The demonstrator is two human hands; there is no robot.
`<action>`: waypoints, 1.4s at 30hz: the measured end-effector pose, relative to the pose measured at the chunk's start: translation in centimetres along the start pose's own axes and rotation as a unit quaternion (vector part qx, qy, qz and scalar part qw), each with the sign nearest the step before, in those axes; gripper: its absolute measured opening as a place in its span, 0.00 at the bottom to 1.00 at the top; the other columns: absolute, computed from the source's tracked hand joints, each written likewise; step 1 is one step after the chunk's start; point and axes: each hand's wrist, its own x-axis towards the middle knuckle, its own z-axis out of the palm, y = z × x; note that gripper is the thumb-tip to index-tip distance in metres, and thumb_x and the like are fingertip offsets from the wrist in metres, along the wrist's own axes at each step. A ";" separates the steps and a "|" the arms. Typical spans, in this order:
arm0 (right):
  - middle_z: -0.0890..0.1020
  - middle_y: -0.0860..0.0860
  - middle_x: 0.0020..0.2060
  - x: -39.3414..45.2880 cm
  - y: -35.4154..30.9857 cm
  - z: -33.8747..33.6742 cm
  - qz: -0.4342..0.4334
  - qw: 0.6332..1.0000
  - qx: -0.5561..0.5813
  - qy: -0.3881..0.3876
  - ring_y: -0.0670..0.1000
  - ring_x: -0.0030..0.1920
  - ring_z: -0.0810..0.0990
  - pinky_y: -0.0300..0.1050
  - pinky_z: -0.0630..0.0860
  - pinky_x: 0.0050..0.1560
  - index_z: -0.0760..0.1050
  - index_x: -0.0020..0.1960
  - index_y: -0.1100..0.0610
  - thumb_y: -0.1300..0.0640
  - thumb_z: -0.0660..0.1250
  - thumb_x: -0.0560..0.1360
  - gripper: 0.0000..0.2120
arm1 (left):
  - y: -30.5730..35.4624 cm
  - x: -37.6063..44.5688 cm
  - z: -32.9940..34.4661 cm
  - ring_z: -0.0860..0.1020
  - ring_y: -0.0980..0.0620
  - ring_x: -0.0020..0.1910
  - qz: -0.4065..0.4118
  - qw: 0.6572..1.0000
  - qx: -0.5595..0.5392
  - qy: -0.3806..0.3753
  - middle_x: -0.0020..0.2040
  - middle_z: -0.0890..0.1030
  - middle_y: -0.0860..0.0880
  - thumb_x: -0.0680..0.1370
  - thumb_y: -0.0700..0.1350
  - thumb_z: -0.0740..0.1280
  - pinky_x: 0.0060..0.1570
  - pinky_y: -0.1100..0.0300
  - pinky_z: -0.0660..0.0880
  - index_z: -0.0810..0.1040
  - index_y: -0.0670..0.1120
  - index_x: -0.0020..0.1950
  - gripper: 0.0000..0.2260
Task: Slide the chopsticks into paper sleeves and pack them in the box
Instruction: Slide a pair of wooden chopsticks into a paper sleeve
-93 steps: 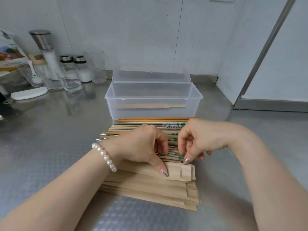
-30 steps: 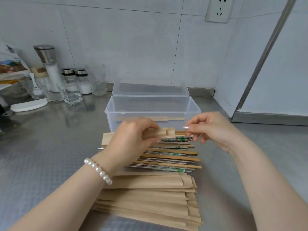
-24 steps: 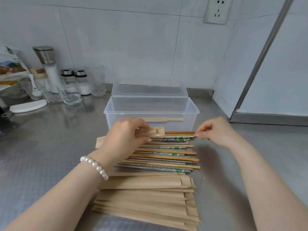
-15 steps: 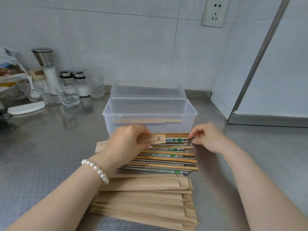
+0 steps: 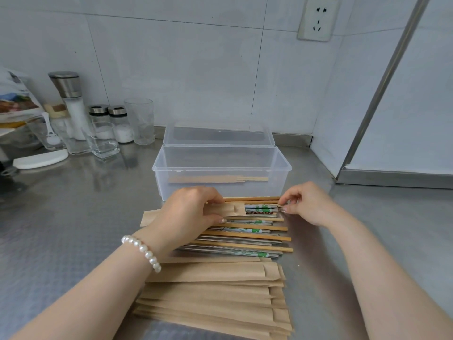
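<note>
My left hand [image 5: 188,214] grips a brown paper sleeve [image 5: 231,209] flat over the row of loose chopsticks [image 5: 247,235], its open end pointing right. My right hand [image 5: 306,202] pinches the right ends of a white chopstick pair with green print [image 5: 261,208], just in front of the sleeve's mouth. A clear plastic box [image 5: 221,169] stands open right behind them, and one sleeved pair [image 5: 215,179] lies inside it. A stack of empty paper sleeves [image 5: 215,290] lies nearest to me.
The steel counter [image 5: 73,217] holds a salt grinder [image 5: 71,101], two small shakers [image 5: 110,121], glasses [image 5: 139,121] and a white lid [image 5: 40,159] at the back left. A wall corner and a metal frame [image 5: 377,94] close off the right side.
My left hand lifted one sleeve off the stack and carried it over the chopstick row. My right hand moved from the stack to the far chopsticks and pinched the green-printed pair's ends.
</note>
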 end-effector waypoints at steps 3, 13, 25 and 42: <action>0.74 0.48 0.30 0.0 0.0 0.0 0.005 1.000 -0.004 -0.011 0.47 0.32 0.71 0.39 0.67 0.35 0.75 0.33 0.49 0.63 0.73 0.68 0.12 | -0.1 0.0 0.1 0.72 0.57 0.44 0.001 1.000 0.004 -0.002 0.48 0.79 0.55 0.70 0.49 0.72 0.46 0.63 0.70 0.78 0.52 0.53 0.12; 0.72 0.46 0.26 -0.3 0.2 -0.2 -0.004 0.999 0.028 -0.036 0.44 0.29 0.68 0.37 0.63 0.32 0.77 0.33 0.49 0.63 0.72 0.70 0.12 | 0.0 0.0 0.2 0.73 0.55 0.45 0.003 1.000 0.002 -0.005 0.46 0.78 0.56 0.70 0.49 0.72 0.47 0.62 0.70 0.79 0.51 0.53 0.13; 0.77 0.47 0.34 -0.8 -0.5 -1.0 -0.018 0.999 0.006 -0.051 0.47 0.37 0.72 0.38 0.68 0.37 0.74 0.40 0.55 0.62 0.65 0.76 0.07 | 0.0 -0.1 0.0 0.72 0.56 0.45 -0.004 1.000 0.000 -0.016 0.47 0.78 0.56 0.70 0.50 0.72 0.50 0.58 0.72 0.78 0.52 0.53 0.13; 0.84 0.52 0.31 -1.6 -2.1 -2.9 -0.009 0.779 0.600 0.182 0.50 0.33 0.84 0.37 0.80 0.35 0.77 0.45 0.62 0.69 0.62 0.74 0.07 | -0.2 0.0 -0.1 0.73 0.55 0.46 -0.015 1.000 -0.024 -0.005 0.45 0.77 0.56 0.69 0.50 0.73 0.48 0.60 0.71 0.78 0.52 0.51 0.12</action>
